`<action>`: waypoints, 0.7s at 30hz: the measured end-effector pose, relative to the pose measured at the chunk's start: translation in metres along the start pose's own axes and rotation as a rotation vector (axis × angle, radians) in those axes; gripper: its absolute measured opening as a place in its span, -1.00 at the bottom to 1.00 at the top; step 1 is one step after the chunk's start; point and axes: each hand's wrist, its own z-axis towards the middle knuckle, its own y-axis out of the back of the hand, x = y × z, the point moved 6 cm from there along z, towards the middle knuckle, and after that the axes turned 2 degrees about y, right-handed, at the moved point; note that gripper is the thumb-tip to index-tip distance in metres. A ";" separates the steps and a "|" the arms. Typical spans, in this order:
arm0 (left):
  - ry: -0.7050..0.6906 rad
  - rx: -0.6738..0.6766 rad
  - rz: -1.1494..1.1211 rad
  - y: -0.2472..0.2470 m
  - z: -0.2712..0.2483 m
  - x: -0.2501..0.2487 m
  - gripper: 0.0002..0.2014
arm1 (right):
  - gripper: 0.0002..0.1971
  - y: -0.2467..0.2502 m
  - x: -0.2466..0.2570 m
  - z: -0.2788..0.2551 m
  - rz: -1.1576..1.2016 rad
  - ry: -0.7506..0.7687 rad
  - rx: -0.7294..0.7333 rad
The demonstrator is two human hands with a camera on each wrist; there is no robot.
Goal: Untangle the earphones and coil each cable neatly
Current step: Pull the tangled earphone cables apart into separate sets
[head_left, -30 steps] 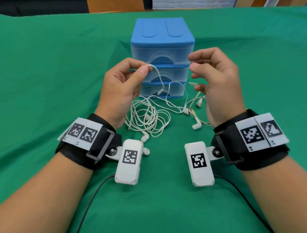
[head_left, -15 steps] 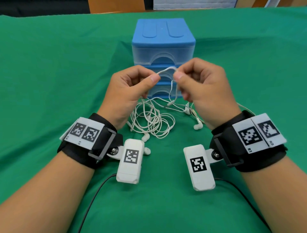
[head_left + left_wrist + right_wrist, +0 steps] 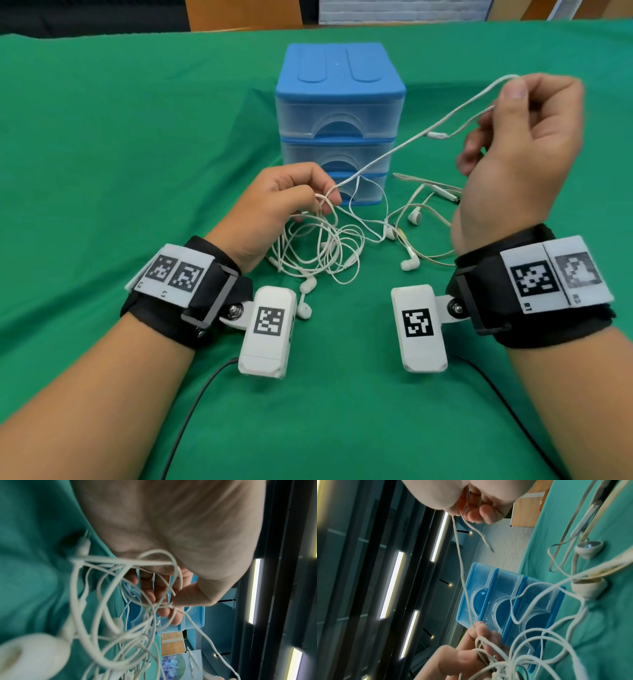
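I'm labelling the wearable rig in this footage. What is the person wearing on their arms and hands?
Both forearms are bare, with no sleeves or gloves. Each wrist carries a black strap: the left wrist strap and right wrist strap bear white cards printed with black square codes. A white boxy camera module hangs from each, left and right, each coded too, trailing a thin black cable.

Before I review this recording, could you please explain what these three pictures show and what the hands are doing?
No machine: a person works bare-handed, wearing three cameras. One picture looks down from the head; the other two look along each wrist. On the green tablecloth stand a blue three-drawer organizer and a tangle of white earphones. The left hand pinches cable at the tangle. The raised right hand pinches a cable strand, stretched between both hands. The white boxes by the wrists are the wrist cameras.
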 end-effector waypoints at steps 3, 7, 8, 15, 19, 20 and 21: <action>-0.024 -0.030 0.033 -0.001 0.000 0.000 -0.82 | -0.82 0.004 -0.004 0.001 0.015 -0.080 -0.036; -0.053 -0.151 -0.041 0.008 0.002 0.001 -0.87 | -0.77 0.001 -0.009 -0.003 0.003 -0.193 0.026; -0.060 -0.168 -0.058 0.009 0.002 0.001 -0.90 | -0.77 0.000 -0.010 -0.005 -0.005 -0.210 0.046; -0.090 -0.203 -0.108 0.010 0.001 -0.004 -0.95 | -0.73 -0.011 -0.025 -0.013 -0.220 -0.290 0.225; -0.077 -0.199 -0.154 0.010 0.001 -0.005 -0.94 | -0.74 -0.024 -0.007 -0.019 -0.103 -0.206 0.360; -0.075 -0.192 -0.162 0.009 0.001 -0.005 -0.93 | -0.76 -0.030 -0.005 -0.023 -0.094 -0.207 0.461; -0.073 -0.187 -0.173 0.009 0.000 -0.006 -0.93 | -0.78 -0.037 -0.004 -0.029 -0.113 -0.219 0.567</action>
